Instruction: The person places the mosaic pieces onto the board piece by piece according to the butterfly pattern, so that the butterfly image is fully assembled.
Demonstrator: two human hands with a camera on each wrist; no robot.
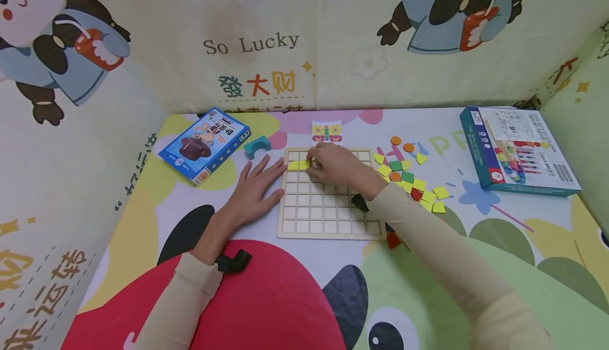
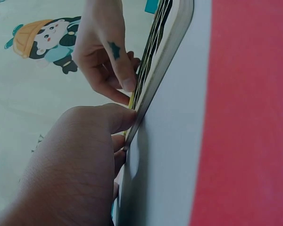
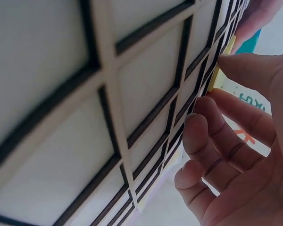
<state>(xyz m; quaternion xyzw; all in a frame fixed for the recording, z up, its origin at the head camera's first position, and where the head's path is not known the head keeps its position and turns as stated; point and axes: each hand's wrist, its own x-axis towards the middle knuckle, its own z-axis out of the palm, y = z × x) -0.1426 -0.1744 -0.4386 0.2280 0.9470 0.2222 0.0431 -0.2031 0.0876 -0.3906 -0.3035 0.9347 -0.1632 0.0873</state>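
A wooden grid board [image 1: 309, 227] lies flat on the table, with yellow tiles [image 1: 293, 165] side by side in its second row from the top, at the left. My right hand [image 1: 340, 165] reaches over the upper part of the board. In the right wrist view, its thumb and forefinger pinch a yellow tile [image 3: 217, 79] against the grid; the other fingers are loosely bent. My left hand [image 1: 254, 191] lies spread at the board's left side, fingertips and thumb by the edge. A card with a butterfly pattern [image 1: 326, 132] sits just beyond the board.
Loose yellow, green, orange and red tiles [image 1: 428, 196] are scattered right of the board, partly behind the right forearm. A red tile [image 1: 393, 240] lies below that arm. A blue box [image 1: 204, 144] and teal arch block [image 1: 257, 147] are back left; a larger box [image 1: 523, 149] is back right.
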